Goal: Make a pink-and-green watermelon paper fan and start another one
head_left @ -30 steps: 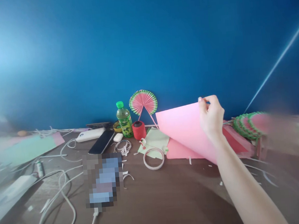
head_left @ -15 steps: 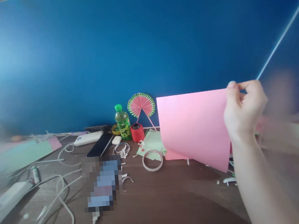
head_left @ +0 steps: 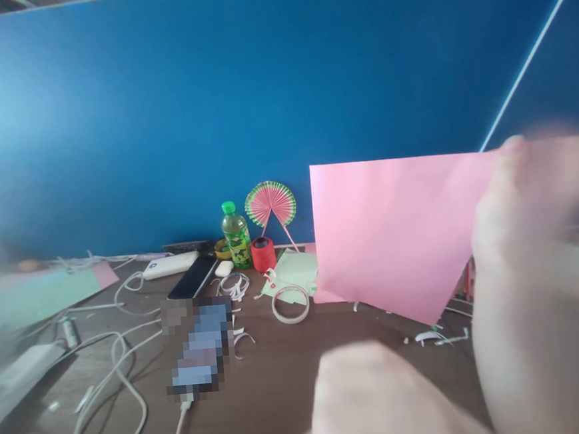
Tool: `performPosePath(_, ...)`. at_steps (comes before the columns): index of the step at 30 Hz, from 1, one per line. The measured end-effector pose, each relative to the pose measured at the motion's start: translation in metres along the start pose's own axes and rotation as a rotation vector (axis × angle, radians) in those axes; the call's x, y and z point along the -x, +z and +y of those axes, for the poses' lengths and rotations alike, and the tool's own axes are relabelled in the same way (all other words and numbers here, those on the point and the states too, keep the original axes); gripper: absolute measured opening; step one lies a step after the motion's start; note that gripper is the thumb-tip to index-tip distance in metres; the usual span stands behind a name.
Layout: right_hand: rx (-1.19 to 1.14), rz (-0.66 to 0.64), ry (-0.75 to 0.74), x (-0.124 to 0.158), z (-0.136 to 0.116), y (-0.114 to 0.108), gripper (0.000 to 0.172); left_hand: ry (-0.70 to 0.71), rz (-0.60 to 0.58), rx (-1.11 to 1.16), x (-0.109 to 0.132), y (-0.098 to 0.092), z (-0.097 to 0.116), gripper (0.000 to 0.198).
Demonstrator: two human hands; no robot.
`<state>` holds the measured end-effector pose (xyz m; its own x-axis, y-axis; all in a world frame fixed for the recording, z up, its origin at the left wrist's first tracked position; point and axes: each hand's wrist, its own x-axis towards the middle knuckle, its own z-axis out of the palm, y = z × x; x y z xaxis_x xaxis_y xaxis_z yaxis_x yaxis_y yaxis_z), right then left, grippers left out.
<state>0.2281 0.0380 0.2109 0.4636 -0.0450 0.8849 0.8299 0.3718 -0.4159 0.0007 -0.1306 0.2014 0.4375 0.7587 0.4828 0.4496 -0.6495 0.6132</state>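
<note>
My right hand point(head_left: 504, 207) is closed on the upper right part of a pink sheet of paper point(head_left: 391, 229), thumb at the top edge. The sheet hangs upright above the desk, its lower edge slanting down to the right. At the bottom middle my left hand point(head_left: 373, 384) shows rounded and blurred, apart from the sheet; its fingers cannot be made out. Beyond it lies a roll of tape point(head_left: 276, 314) at the edge of pale green paper point(head_left: 294, 270). A pink and green pleated paper fan point(head_left: 278, 198) leans against the blue wall.
A green-capped bottle point(head_left: 238, 241) stands beside a red cylinder point(head_left: 263, 256). Left of them lie a dark phone point(head_left: 191, 278), a white power bank point(head_left: 170, 264), a pixelated phone point(head_left: 203, 347) on a cable and a white power strip point(head_left: 26, 378). Paper scraps point(head_left: 429, 335) lie below the sheet.
The pink sheet has moved up and right with my right hand, and more of it shows. My left hand has come into view from below. The view has shifted slightly.
</note>
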Motion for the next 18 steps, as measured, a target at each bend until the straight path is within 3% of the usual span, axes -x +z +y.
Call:
performPosePath(3,-0.021,0.035,-0.069,-0.001,0.003,-0.007,0.025,-0.077,0.054,0.01,-0.033,0.016,-0.066,0.047)
performPosePath(5,-0.012,0.033,-0.089,-0.001,0.004,-0.012,0.025,-0.258,0.047,-0.165,-0.045,0.02,-0.122,0.031)
performPosePath(8,-0.001,0.028,-0.08,0.002,0.003,-0.017,0.028,-0.461,-0.073,-0.63,-0.043,0.01,-0.198,0.029)
performPosePath(10,-0.005,0.017,-0.073,0.006,0.003,-0.018,0.032,-0.557,-0.076,-0.725,-0.035,-0.003,-0.231,0.029)
performPosePath(14,-0.025,-0.008,-0.068,0.011,0.002,-0.017,0.037,-0.632,-0.1,-0.823,-0.019,-0.015,-0.257,0.036)
performPosePath(18,-0.023,-0.001,-0.066,0.013,0.0,-0.016,0.038,-0.642,-0.162,-0.856,-0.012,-0.003,-0.264,0.036)
